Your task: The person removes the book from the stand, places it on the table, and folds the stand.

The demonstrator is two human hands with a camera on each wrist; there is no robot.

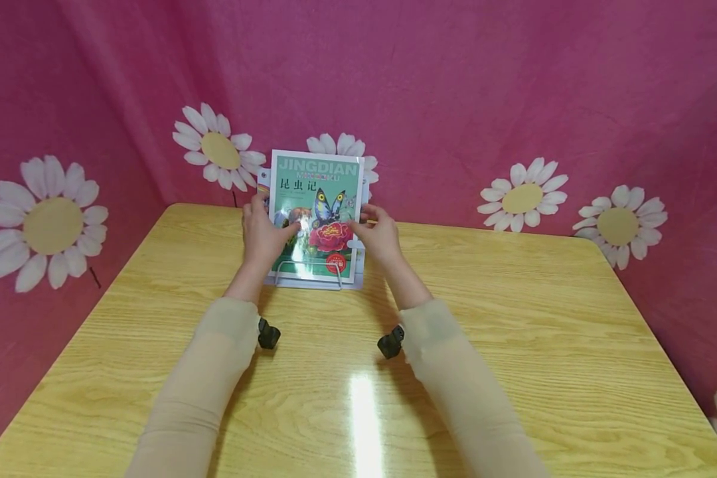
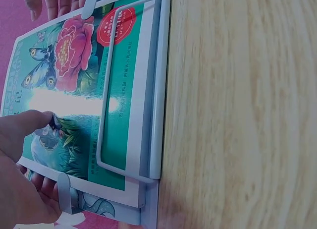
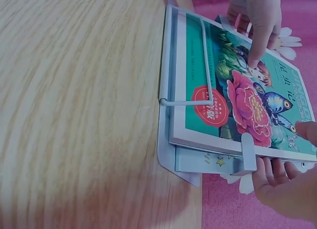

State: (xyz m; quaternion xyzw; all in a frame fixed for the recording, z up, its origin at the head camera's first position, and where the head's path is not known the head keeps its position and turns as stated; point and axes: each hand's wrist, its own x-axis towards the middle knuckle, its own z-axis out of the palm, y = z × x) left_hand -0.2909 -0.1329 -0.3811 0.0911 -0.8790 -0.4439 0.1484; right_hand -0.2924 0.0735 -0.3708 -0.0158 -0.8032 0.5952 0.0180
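Note:
A picture book [image 1: 328, 206] with a green cover, a butterfly and a red flower leans upright on a light-coloured book stand [image 1: 307, 287]. The stand's wire bar [image 2: 105, 100] crosses the lower cover, and a side clip [image 3: 248, 152] hooks over the book's edge. My left hand [image 1: 264, 232] grips the book's left side, thumb on the cover and fingers behind. On the opposite side my right hand [image 1: 382, 238] holds it, thumb at the cover's edge. Whether the fingers also reach round the stand's patterned back panel [image 2: 94, 204], I cannot tell.
The stand is near the far edge of a wooden table [image 1: 514, 345]. Behind and beside the table hangs a pink curtain [image 1: 430, 99] with white daisies. A small black device [image 1: 269, 333] sits at the left wrist, another [image 1: 391, 342] at the right.

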